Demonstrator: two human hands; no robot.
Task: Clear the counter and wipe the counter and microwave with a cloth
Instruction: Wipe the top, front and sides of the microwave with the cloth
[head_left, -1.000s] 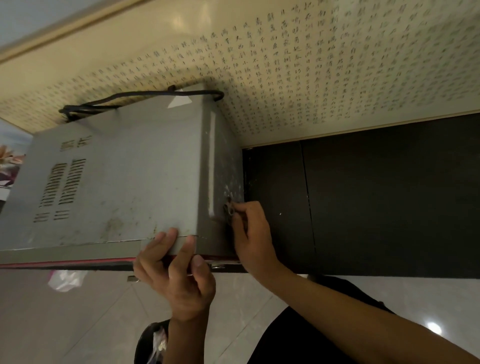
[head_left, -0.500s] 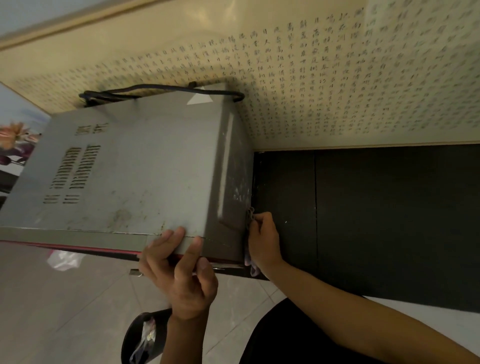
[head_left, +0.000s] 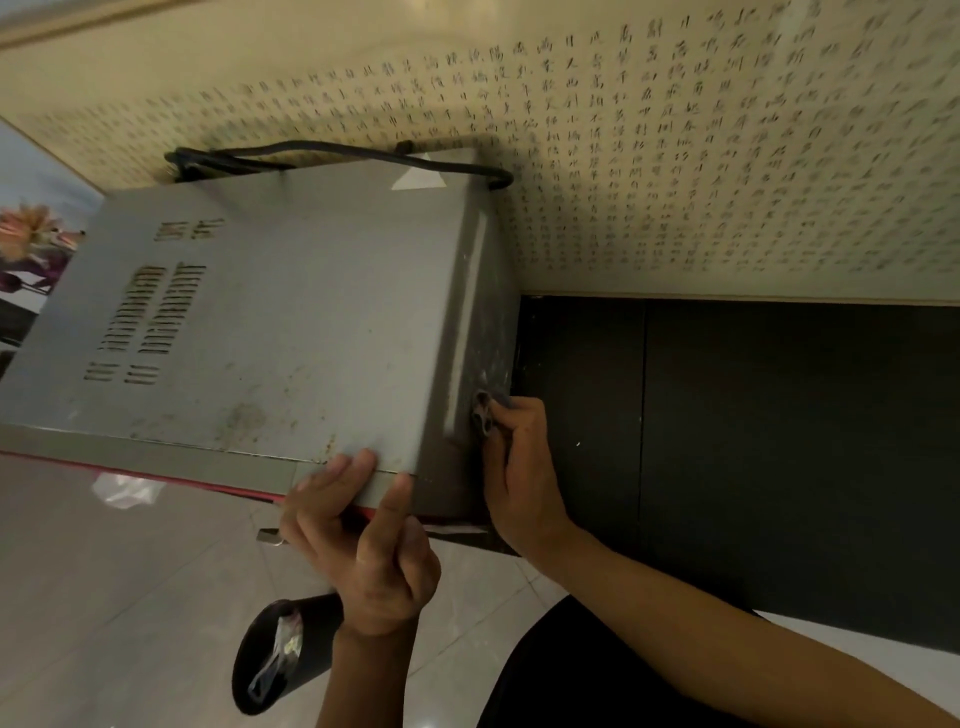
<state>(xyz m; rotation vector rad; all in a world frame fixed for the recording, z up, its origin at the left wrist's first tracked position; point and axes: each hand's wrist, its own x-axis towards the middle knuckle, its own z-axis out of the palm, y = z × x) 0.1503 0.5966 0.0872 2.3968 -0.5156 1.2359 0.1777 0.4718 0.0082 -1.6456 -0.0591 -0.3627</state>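
A grey, stained microwave (head_left: 270, 332) stands on the dark counter (head_left: 779, 441) against the wall. My left hand (head_left: 363, 540) grips its front top corner, fingers over the top edge. My right hand (head_left: 519, 467) presses a small bunched grey cloth (head_left: 485, 413) against the microwave's right side panel, low near the front. Most of the cloth is hidden inside the fist.
A black power cord (head_left: 337, 156) loops behind the microwave along the calligraphy-patterned wall (head_left: 701, 182). Below the counter lies a tiled floor with a black bin (head_left: 280, 660) and a white plastic bag (head_left: 124, 488). A flower picture (head_left: 31, 244) shows at the far left.
My right hand with the cloth has slid along the microwave's right side, down and then back up. My left hand has kept its grip on the corner.
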